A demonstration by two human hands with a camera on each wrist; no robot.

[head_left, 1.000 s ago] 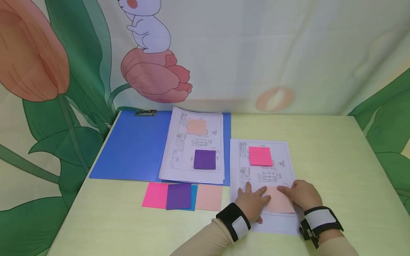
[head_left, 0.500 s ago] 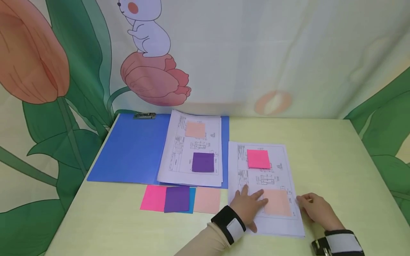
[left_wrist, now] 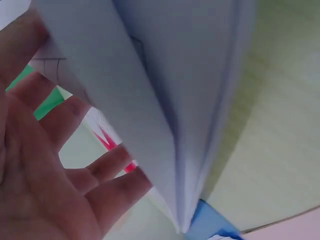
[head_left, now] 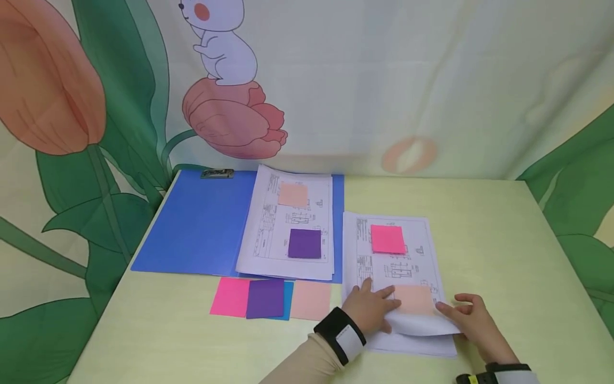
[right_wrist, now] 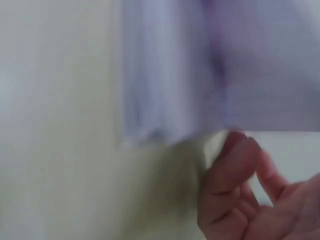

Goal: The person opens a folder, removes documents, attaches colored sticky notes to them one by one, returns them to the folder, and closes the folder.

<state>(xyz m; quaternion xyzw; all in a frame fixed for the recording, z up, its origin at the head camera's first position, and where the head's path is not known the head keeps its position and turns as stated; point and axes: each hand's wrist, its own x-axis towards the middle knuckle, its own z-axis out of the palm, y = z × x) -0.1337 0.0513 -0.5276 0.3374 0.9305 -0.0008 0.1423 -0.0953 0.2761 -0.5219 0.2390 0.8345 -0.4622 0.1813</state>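
Note:
A stack of printed drawing sheets (head_left: 412,256) lies on the table, bearing a hot-pink sticky note (head_left: 388,239) and a peach sticky note (head_left: 413,300). My left hand (head_left: 368,309) rests on the stack's near left part, fingers spread beside the peach note. At the near right corner, my right hand (head_left: 477,322) pinches the top sheet (head_left: 422,324), whose near edge is bent up off the sheets below. The left wrist view has the raised sheet (left_wrist: 115,100) in front of the left fingers (left_wrist: 65,120). Right fingers (right_wrist: 230,175) appear curled at the paper's edge in the right wrist view.
A blue clipboard folder (head_left: 192,224) lies open at the left, carrying another paper stack (head_left: 268,261) with peach and purple notes (head_left: 304,244). In front of it are pink (head_left: 229,297), purple (head_left: 265,298), blue (head_left: 289,301) and peach notes (head_left: 310,300). A printed curtain (head_left: 336,80) hangs behind.
My right hand left the peach note, moved right to the stack's edge, then took the top sheet's near right corner and lifted it. The left hand stayed nearly still on the paper.

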